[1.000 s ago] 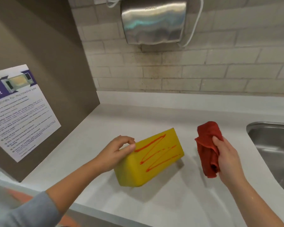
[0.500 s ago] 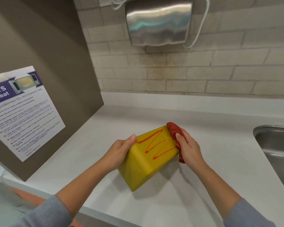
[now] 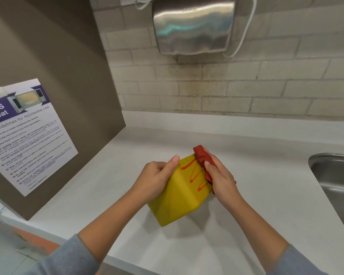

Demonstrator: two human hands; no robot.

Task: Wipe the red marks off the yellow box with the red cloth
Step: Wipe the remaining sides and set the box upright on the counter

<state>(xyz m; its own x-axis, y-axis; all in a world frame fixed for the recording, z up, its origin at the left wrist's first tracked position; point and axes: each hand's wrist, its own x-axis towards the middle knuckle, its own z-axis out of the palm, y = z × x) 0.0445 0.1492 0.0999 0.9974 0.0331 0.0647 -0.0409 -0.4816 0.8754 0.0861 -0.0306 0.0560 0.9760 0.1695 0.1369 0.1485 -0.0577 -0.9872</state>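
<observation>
The yellow box stands tilted on one corner on the white counter, its marked face turned up. Red zigzag marks cross that face. My left hand grips the box's left upper edge, thumb on top. My right hand holds the bunched red cloth and presses it against the right part of the marked face, covering the marks' far ends.
A steel sink is set into the counter at the right. A brown panel with a microwave notice stands at the left. A metal hand dryer hangs on the tiled wall above.
My right hand brought the red cloth from the right onto the box and slid it leftward over the marks. My left hand tilted the box more steeply.
</observation>
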